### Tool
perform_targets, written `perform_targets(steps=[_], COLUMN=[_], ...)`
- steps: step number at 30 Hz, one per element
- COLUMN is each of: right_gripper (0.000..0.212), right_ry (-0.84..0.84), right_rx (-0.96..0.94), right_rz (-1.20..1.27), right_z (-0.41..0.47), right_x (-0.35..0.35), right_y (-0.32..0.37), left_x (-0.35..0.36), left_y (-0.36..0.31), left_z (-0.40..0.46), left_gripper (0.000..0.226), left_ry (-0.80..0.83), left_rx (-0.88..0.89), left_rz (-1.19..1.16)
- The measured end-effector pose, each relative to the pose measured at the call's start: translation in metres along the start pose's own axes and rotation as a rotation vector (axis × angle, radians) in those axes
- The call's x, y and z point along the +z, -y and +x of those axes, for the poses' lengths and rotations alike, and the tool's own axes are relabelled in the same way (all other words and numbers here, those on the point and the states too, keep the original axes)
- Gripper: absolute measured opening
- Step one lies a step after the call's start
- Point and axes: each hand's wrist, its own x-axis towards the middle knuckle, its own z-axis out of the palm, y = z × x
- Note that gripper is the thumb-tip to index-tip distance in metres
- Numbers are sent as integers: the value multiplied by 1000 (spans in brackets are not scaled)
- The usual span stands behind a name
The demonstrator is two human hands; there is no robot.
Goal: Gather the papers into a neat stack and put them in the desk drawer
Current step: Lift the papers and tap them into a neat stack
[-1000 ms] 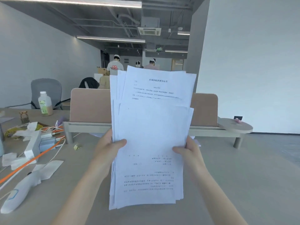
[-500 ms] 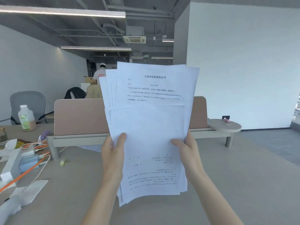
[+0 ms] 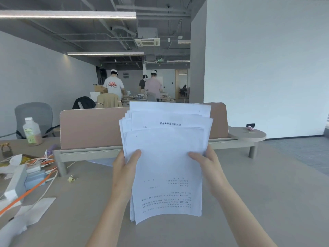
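Note:
A stack of white printed papers (image 3: 167,161) stands upright in front of me, its lower edge on or just above the desk top (image 3: 258,202). The sheets are uneven, with several top edges fanned out at different heights. My left hand (image 3: 125,173) grips the stack's left edge, thumb on the front sheet. My right hand (image 3: 206,168) grips the right edge the same way. No drawer is in view.
A pink divider screen (image 3: 92,127) runs across the desk behind the papers. At the left lie a bottle (image 3: 33,131), cables (image 3: 41,163), white boxes and a loose paper slip (image 3: 38,210). A small round shelf (image 3: 247,135) sits far right. People stand in the background.
The stack has dropped lower in my view, down toward the desk, and the sheets have slid closer together. My view has tilted upward and shifted, showing more of the room.

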Motion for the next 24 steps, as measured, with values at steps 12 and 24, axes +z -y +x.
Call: perform_targets(steps=[12,24], right_gripper=[41,30], right_ry=[19,17], right_rx=[-41,25], right_rz=[-38,-57], right_z=[2,3], right_x=[-3,9], right_y=[0,-22], left_x=[-8,-16], left_y=[3,34], left_z=[4,7], left_gripper=[18,47], left_ry=[121,201], left_rx=[-5,-268], left_rz=[-44,-21])
